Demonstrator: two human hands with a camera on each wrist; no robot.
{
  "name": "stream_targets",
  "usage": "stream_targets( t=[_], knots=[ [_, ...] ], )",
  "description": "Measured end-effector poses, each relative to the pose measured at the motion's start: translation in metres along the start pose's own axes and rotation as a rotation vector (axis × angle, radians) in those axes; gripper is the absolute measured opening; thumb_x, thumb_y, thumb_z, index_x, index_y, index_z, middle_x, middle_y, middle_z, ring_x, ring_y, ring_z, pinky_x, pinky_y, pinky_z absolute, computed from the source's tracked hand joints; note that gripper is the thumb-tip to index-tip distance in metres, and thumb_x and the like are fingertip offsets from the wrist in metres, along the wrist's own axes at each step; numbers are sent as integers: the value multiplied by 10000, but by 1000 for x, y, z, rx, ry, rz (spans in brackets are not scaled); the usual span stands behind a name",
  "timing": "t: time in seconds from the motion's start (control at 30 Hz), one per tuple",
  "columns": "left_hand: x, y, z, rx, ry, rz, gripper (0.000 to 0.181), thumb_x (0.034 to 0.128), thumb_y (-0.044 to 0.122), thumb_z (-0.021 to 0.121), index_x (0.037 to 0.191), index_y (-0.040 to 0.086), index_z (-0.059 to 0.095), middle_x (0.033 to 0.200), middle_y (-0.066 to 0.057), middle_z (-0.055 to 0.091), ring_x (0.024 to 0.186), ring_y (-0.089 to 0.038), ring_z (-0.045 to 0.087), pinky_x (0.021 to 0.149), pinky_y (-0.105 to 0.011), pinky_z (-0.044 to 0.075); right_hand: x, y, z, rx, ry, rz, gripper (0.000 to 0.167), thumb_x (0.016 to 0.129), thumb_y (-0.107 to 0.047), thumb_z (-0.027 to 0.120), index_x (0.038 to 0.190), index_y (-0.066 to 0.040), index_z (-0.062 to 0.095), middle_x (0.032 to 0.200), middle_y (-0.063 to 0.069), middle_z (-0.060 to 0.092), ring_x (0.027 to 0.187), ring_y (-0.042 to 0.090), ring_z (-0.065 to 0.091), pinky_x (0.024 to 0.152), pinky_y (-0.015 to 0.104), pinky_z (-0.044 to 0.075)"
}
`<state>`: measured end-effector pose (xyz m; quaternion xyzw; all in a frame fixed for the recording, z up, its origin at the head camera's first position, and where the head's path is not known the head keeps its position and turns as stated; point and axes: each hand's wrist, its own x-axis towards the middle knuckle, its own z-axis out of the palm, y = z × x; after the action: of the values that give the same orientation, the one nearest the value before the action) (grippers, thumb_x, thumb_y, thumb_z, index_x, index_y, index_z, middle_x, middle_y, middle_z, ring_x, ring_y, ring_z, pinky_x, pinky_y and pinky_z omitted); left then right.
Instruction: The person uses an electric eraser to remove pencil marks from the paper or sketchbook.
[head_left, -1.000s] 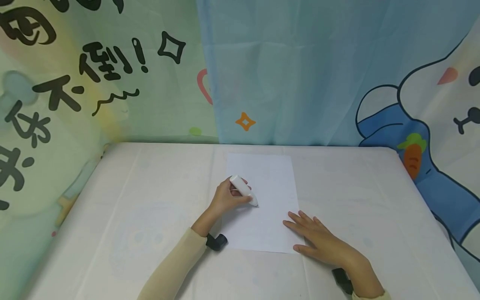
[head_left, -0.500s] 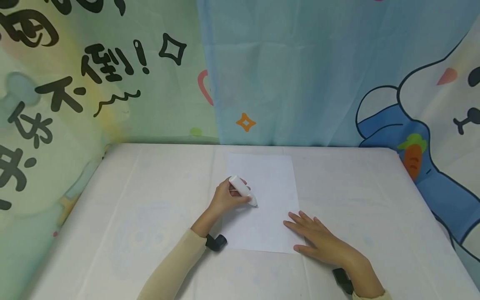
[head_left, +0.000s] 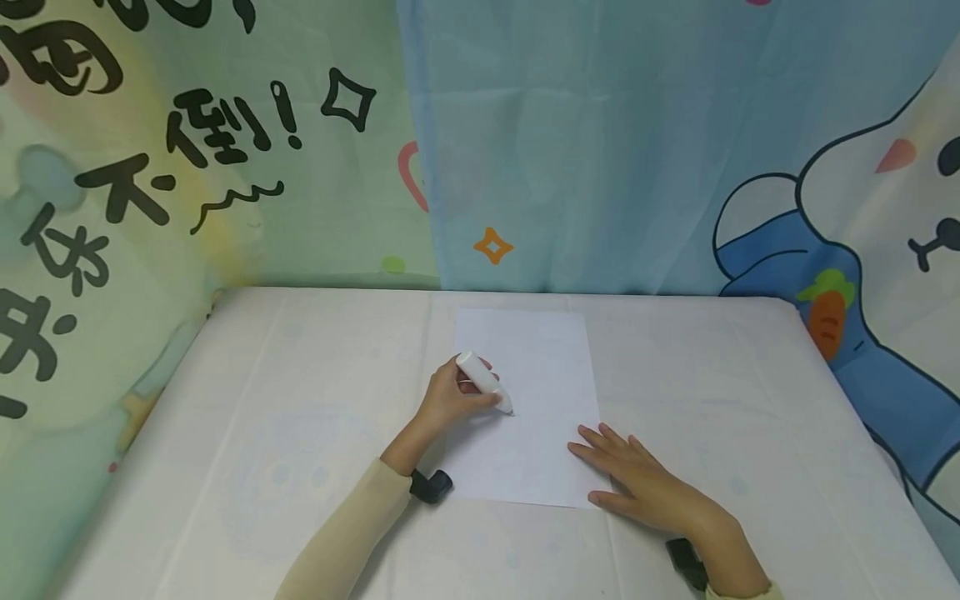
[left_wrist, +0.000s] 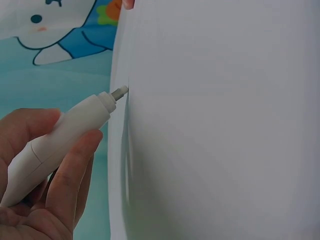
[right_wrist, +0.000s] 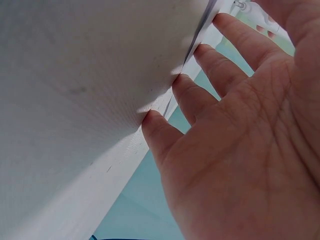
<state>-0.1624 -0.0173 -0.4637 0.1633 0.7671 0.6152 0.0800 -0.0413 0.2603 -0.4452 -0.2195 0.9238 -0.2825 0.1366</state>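
My left hand (head_left: 452, 397) grips a thick white correction pen (head_left: 480, 377) over a white sheet of paper (head_left: 543, 358). In the left wrist view, the thumb and fingers pinch the body of the correction pen (left_wrist: 75, 125), and its narrow grey tip (left_wrist: 120, 92) points at the paper. Whether the tip touches the sheet is hard to tell. My right hand (head_left: 637, 483) lies flat with spread fingers on the lower right edge of the sheet. Up close in the right wrist view, the fingertips (right_wrist: 181, 82) of that hand press on the white surface. No marks on the paper are discernible.
The sheet lies on a table with a white cloth (head_left: 712, 375). Behind it hangs a blue curtain (head_left: 600, 150) with a cartoon animal; a green and yellow printed curtain (head_left: 322, 208) covers the left. Dark cameras (head_left: 431, 486) are strapped to both wrists.
The left hand and the correction pen have shifted very slightly left across the sheet. My right hand stays in place on the paper, and the head view has drifted a little.
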Motion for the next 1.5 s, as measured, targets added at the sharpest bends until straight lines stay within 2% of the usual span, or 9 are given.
stream_targets(
  t=[0.17, 0.53, 0.83, 0.9, 1.13, 1.33, 1.5],
  knots=[
    [-1, 0, -1, -19, -1, -9, 387, 771, -56, 762, 1103, -80, 565, 1098, -244, 665, 947, -362, 682, 827, -303, 581, -1, 0, 0, 2, 6, -10, 604, 923, -308, 654, 1442, -68, 461, 1540, 208, 337, 1421, 467, 212, 1099, 705, 132],
    [-1, -1, -2, -22, 1, -8, 388, 767, -61, 764, 1102, -78, 570, 1086, -239, 668, 940, -352, 681, 818, -290, 580, -1, 2, 2, 3, 10, -25, 594, 934, -311, 641, 1447, -76, 456, 1541, 209, 334, 1419, 469, 213, 1107, 687, 137],
    [-2, 0, -3, -15, -5, -8, 411, 774, -85, 750, 1133, -106, 550, 1112, -281, 650, 978, -394, 667, 857, -354, 576, 0, 0, 1, 11, 10, -14, 594, 929, -312, 646, 1441, -72, 463, 1538, 208, 339, 1419, 470, 214, 1111, 686, 134],
    [-3, 3, -3, -8, -13, -8, 406, 778, -96, 740, 1132, -120, 543, 1115, -293, 644, 988, -407, 662, 867, -371, 573, 0, 0, 2, 8, 10, -14, 594, 929, -315, 645, 1441, -74, 464, 1538, 208, 341, 1419, 469, 216, 1112, 684, 136],
    [-15, 34, -8, 9, -18, 16, 352, 784, -107, 719, 1091, -124, 547, 1086, -289, 651, 965, -393, 668, 852, -342, 576, -1, 2, 2, 4, 11, -20, 592, 934, -316, 640, 1444, -75, 459, 1539, 212, 335, 1420, 470, 214, 1107, 692, 133],
    [-18, 40, -8, 8, -5, -6, 341, 792, -104, 714, 1093, -103, 555, 1090, -276, 658, 972, -395, 668, 871, -356, 569, -1, 3, 2, 17, 5, -8, 599, 931, -317, 643, 1449, -82, 452, 1547, 204, 324, 1429, 459, 201, 1123, 679, 111],
    [-18, 39, -9, 5, -9, -6, 337, 793, -106, 712, 1094, -104, 560, 1090, -275, 658, 976, -402, 663, 876, -370, 568, -1, 4, 2, 18, 5, -8, 597, 931, -315, 642, 1446, -78, 455, 1545, 210, 325, 1428, 459, 201, 1123, 679, 112]
  ],
)
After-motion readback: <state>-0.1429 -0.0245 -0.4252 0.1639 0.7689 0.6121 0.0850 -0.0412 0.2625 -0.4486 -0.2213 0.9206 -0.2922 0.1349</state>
